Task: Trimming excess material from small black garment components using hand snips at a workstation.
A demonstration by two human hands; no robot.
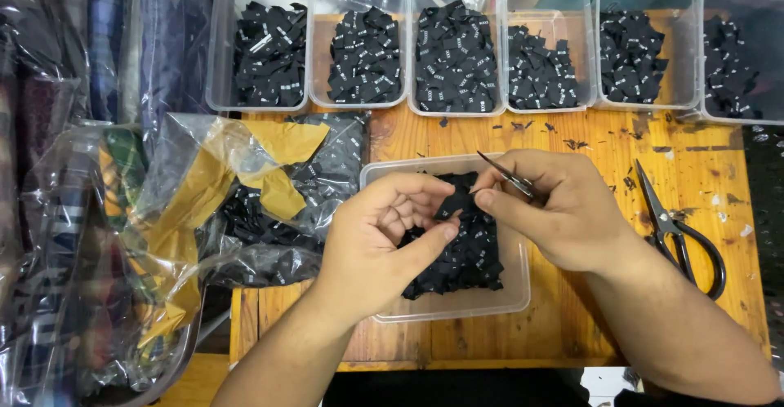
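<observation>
A small black woven label [454, 204] sits pinched between both hands just above the near clear plastic tub [514, 293], which is partly filled with a heap of the same black labels [465, 260]. The left hand [384, 235] is curled, palm up, with its thumb and fingertips closed on the label's left end; the right hand [563, 207] grips the label's right end with thumb and forefinger while also holding a small pair of thread snips [508, 177], whose blades point up and to the left, apart from the label. The tub stands on a worn wooden table [588, 325]. To the right of the right wrist, black-handled scissors [678, 231] lie flat on the wood, blades shut and pointing away from the person. To the left of the tub lie crumpled clear plastic bags [245, 211] holding more black labels, with strips of brown tape stuck across them. Along the far edge of the table runs a row of six clear plastic containers [457, 48], each holding a pile of black labels with white print. Bagged, folded garments [65, 211] are stacked at the far left
</observation>
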